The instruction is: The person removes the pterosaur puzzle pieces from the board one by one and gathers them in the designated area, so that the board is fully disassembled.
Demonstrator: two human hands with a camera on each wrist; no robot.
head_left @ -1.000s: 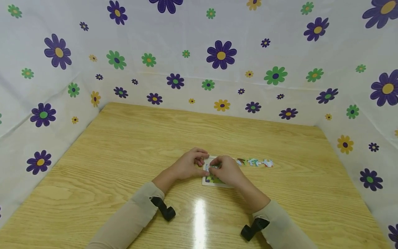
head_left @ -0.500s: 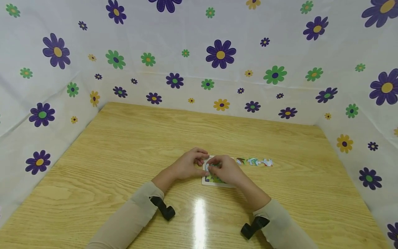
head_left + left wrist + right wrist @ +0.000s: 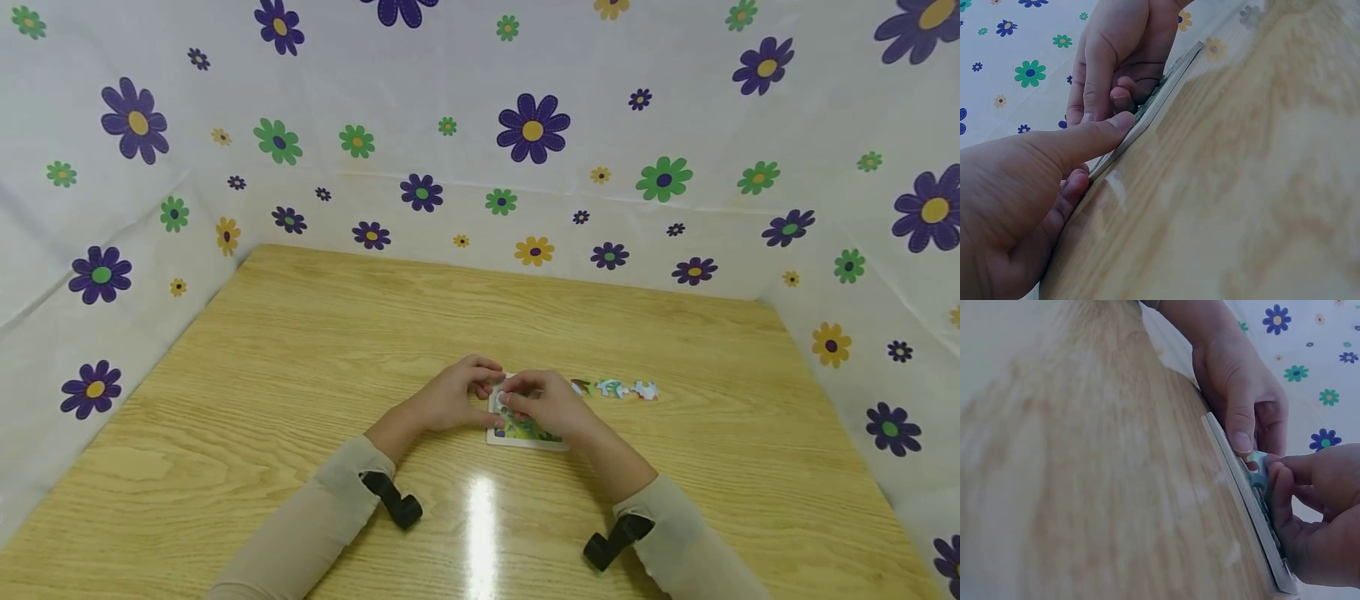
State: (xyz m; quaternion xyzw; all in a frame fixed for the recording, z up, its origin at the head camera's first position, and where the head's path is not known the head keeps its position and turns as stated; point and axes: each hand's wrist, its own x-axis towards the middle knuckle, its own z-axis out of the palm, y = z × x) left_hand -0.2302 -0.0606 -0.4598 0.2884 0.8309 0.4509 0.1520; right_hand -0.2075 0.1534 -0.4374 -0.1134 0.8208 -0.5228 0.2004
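A small puzzle board [image 3: 529, 437] lies flat on the wooden table [image 3: 300, 350], near the middle. My left hand [image 3: 453, 396] grips the board's left edge, its thumb [image 3: 1094, 134] laid along the rim. My right hand [image 3: 547, 407] rests on top of the board and pinches a teal puzzle piece [image 3: 1256, 470] between thumb and fingers, against the board's [image 3: 1241, 481] upper left part. In the left wrist view the board [image 3: 1166, 94] shows edge-on under the right hand [image 3: 1116, 56]. Most of the board's picture is hidden by the hands.
A short row of loose puzzle pieces [image 3: 617, 389] lies just right of the hands. White cloth with purple, green and yellow flowers [image 3: 532, 129] walls the table at the back and both sides. A black strap [image 3: 393, 500] sits on each wrist.
My right hand has drawn slightly up and left over the board, so more of the board's lower edge shows. The left hand has stayed put.
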